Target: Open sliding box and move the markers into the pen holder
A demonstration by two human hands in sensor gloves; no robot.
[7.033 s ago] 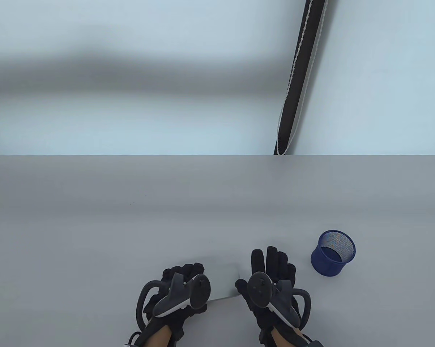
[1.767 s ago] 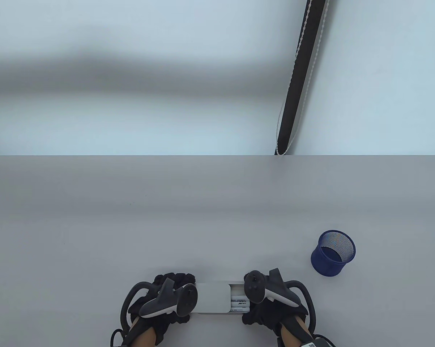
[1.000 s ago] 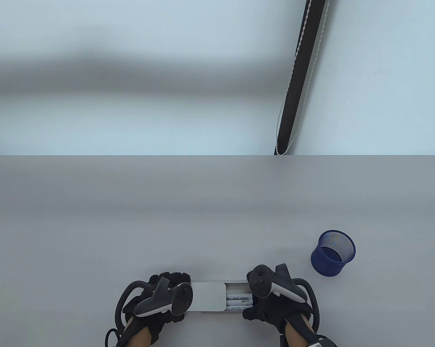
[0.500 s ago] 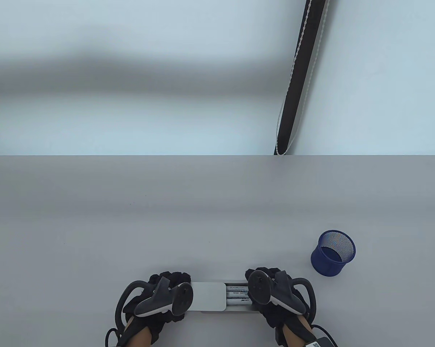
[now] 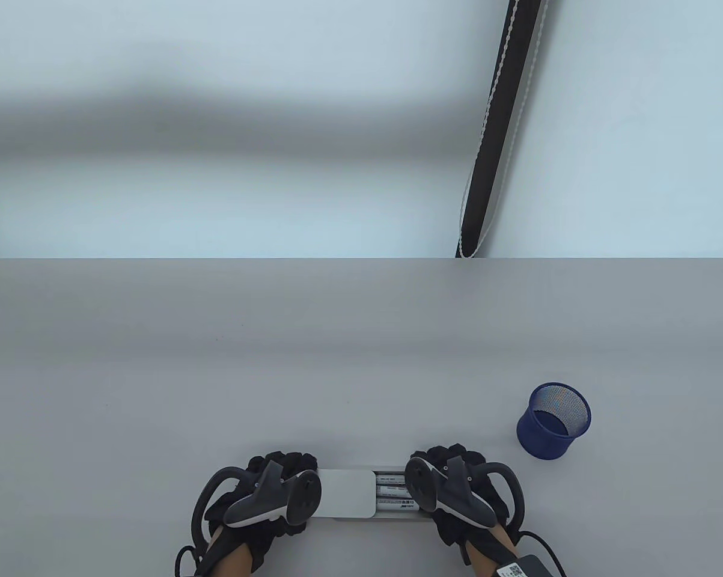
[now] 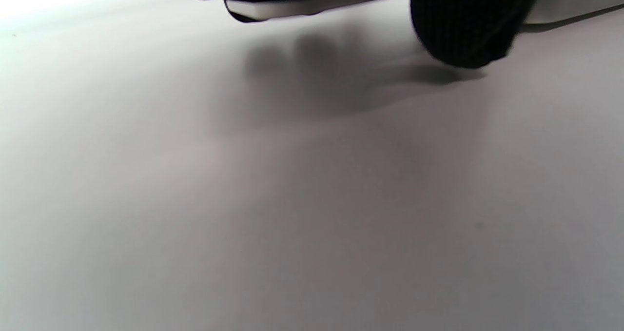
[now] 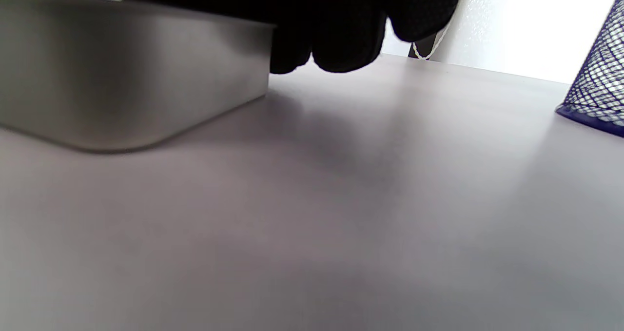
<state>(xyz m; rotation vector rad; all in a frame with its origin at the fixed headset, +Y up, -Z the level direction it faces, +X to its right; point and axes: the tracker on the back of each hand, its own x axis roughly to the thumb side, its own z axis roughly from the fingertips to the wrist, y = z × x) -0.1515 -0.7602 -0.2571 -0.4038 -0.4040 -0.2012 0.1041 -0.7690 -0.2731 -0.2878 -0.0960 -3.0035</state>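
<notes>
A flat grey sliding box lies near the table's front edge, its lid (image 5: 346, 493) pushed left. In the opened gap lie several white markers (image 5: 394, 490), side by side. My left hand (image 5: 286, 463) grips the lid end, fingers over the far edge; in the left wrist view my fingers (image 6: 463, 29) clamp the pale box edge (image 6: 273, 10). My right hand (image 5: 451, 454) covers the tray's right end, fingers curled over its far side. Those fingers (image 7: 341, 33) hang past the box corner (image 7: 122, 72). The blue mesh pen holder (image 5: 553, 421) stands upright to the right.
The pen holder (image 7: 597, 87) shows at the right edge of the right wrist view, a short way from the box. A black pole with a white cord (image 5: 493, 132) runs behind the table's far edge (image 5: 361, 259).
The lid slid left and bared the markers. In the last second my right hand turned and settled over the tray's right end, fingers now over its far side. My left hand stayed put.
</notes>
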